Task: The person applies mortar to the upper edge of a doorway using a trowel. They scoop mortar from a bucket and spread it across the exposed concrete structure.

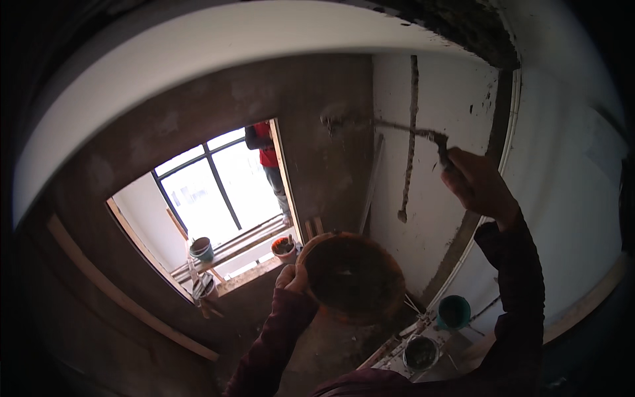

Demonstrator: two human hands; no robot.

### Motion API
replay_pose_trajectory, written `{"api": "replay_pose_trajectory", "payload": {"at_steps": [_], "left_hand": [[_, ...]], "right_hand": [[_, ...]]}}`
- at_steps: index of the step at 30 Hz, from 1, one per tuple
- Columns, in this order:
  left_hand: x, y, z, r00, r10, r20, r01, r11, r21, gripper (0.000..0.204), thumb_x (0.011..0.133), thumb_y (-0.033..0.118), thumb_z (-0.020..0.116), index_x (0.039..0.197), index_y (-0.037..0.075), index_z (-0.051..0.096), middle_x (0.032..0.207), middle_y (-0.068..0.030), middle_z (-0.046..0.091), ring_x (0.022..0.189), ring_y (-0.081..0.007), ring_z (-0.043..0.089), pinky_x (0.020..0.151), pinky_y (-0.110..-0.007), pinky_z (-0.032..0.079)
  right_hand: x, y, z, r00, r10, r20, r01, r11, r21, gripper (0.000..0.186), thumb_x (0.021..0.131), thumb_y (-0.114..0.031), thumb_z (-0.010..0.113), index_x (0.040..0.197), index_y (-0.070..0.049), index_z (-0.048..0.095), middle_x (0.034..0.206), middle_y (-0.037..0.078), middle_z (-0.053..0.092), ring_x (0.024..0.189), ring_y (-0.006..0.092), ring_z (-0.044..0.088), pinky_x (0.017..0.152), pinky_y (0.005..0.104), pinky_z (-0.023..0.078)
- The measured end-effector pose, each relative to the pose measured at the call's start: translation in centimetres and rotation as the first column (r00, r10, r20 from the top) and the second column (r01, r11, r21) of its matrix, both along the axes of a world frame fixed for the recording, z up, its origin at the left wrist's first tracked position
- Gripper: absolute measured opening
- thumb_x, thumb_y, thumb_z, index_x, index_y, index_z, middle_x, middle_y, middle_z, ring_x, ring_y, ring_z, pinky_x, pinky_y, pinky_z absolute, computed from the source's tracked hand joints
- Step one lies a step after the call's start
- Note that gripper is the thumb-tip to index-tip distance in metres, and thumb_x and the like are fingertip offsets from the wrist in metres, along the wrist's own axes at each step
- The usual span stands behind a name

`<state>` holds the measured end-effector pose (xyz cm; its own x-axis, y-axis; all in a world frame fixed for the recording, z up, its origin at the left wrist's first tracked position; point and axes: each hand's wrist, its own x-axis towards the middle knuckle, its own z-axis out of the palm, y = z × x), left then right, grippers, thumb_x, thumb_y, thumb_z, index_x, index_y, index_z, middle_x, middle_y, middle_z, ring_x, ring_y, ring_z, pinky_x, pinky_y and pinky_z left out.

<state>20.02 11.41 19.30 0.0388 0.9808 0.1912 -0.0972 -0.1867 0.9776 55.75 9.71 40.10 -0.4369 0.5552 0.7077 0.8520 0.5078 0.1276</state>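
Observation:
My left hand (pixel 292 278) grips the left rim of a round, orange-brown bucket (pixel 387 264) with a dark interior, held out in front of me near the middle. How much it contains is too dark to tell. Raised at the right, my right hand (pixel 477 180) is closed around the handle of a trowel (pixel 413 130). Its thin, mortar-caked blade is seen nearly edge-on, pointing left toward the brown wall (pixel 311 86). The blade's far end blurs into a pale wet smear (pixel 334 122) by that wall, and contact cannot be made out.
A window opening (pixel 276 142) shows a person in red (pixel 268 149) beyond it. On its sill are a grey-green bucket (pixel 202 249) and a red-rimmed bucket (pixel 284 246). Lower right hold a teal bucket (pixel 454 311) and a pale bucket (pixel 421 352). A white panel (pixel 443 99) has a mortar streak.

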Motion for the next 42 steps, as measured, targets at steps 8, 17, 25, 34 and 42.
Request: {"api": "replay_pose_trajectory", "payload": {"at_steps": [8,17,25,34,42], "left_hand": [[-0.3,-2.4,-0.4,0.859,0.242,-0.451,-0.041,0.911,0.411,0.020,0.105,0.024,0.051,0.096,0.007,0.058,0.077,0.0032,0.055,0.071,-0.0064,0.054,0.063,-0.023,0.046],[-2.8,-7.5,0.3,0.964,0.264,-0.029,-0.264,0.940,-0.215,0.025,0.103,0.030,0.053,0.096,0.007,0.060,0.081,0.0008,0.059,0.071,-0.0068,0.053,0.065,-0.025,0.046],[-2.2,-7.6,0.3,0.934,0.317,0.167,-0.266,0.925,-0.270,0.023,0.104,0.026,0.051,0.098,0.005,0.059,0.088,-0.0023,0.063,0.079,-0.0107,0.059,0.069,-0.028,0.049],[-1.5,-6.4,0.8,0.842,0.278,-0.462,-0.200,0.957,0.213,0.017,0.103,0.010,0.049,0.096,0.000,0.060,0.086,-0.0098,0.060,0.077,-0.0216,0.062,0.068,-0.032,0.050],[-1.0,-5.4,2.7,0.673,0.388,-0.629,-0.030,0.865,0.501,0.011,0.089,-0.006,0.056,0.098,-0.003,0.061,0.085,-0.0127,0.059,0.077,-0.0272,0.061,0.067,-0.034,0.050]], "right_hand": [[1.5,10.0,3.6,0.996,0.084,0.026,-0.088,0.931,0.353,0.022,0.097,-0.024,0.057,0.099,-0.003,0.051,0.076,0.014,0.057,0.067,0.0357,0.060,0.057,0.0446,0.048],[-1.8,14.8,9.0,0.948,0.310,0.066,-0.305,0.836,0.456,0.022,0.100,-0.024,0.054,0.104,-0.002,0.054,0.080,0.014,0.059,0.069,0.0348,0.060,0.064,0.0446,0.049],[-2.6,15.4,9.7,0.950,0.304,0.068,-0.271,0.702,0.658,0.020,0.099,-0.023,0.056,0.103,-0.004,0.054,0.079,0.013,0.060,0.070,0.0341,0.062,0.063,0.0441,0.049],[-3.7,11.8,8.7,0.972,0.192,-0.133,-0.069,0.780,0.622,0.019,0.098,-0.025,0.058,0.100,-0.006,0.056,0.078,0.012,0.062,0.070,0.0324,0.064,0.062,0.0438,0.052],[-4.6,8.2,7.5,0.956,0.090,-0.279,0.090,0.815,0.573,0.019,0.097,-0.025,0.061,0.099,-0.006,0.056,0.080,0.012,0.064,0.069,0.0316,0.065,0.060,0.0418,0.052]]}}
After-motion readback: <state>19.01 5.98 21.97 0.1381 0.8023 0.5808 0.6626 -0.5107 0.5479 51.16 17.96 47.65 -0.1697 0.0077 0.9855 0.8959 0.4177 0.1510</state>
